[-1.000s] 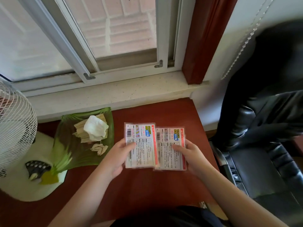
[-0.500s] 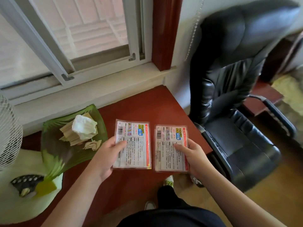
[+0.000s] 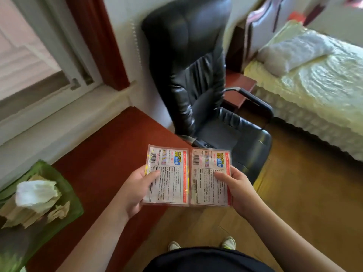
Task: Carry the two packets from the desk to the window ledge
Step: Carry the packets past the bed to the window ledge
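Two printed packets, side by side, edges touching, held above bench corner. Left hand (image 3: 135,190) grip closed on left packet (image 3: 168,176), thumb on face. Right hand (image 3: 238,188) grip closed on right packet (image 3: 210,177). Window ledge (image 3: 64,122) at 10 o'clock. Black office chair (image 3: 198,79) at 12, beside red bench (image 3: 106,160). Green tray (image 3: 66,195) at 8.

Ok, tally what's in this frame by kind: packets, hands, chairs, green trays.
Packets: 2, the left packet and the right packet
Hands: 2, left hand, right hand
Chairs: 1, black office chair
Green trays: 1, green tray
Total: 6
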`<state>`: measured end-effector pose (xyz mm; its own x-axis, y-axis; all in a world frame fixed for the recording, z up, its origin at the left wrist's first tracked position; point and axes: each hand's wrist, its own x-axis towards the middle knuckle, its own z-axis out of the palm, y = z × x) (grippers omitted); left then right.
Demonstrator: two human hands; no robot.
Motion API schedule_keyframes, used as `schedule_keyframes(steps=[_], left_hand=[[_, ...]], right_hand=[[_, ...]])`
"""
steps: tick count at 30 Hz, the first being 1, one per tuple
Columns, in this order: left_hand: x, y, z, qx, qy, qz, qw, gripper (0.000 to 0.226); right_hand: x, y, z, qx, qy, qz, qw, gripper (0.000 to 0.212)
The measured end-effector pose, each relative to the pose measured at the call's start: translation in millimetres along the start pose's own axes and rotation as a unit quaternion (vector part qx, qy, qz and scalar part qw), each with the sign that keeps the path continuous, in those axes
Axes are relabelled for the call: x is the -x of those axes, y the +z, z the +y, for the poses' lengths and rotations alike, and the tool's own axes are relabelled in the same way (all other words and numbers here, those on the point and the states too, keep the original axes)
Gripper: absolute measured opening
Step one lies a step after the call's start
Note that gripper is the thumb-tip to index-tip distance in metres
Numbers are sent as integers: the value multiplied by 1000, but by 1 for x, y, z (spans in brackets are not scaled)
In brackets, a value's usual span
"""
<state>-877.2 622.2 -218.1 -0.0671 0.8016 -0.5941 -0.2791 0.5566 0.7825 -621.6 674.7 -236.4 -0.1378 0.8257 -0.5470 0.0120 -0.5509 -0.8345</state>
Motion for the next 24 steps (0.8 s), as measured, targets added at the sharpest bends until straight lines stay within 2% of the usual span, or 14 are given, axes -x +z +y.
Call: schedule_keyframes(steps=[10, 24], left_hand=[[-32, 134, 4, -116, -8, -124, 985, 20], [-31, 343, -39, -209, -18, -212, 955, 20]], right_hand=[[40, -125, 15, -96, -30, 103, 990, 22], [100, -313, 39, -202, -60, 177, 961, 23]])
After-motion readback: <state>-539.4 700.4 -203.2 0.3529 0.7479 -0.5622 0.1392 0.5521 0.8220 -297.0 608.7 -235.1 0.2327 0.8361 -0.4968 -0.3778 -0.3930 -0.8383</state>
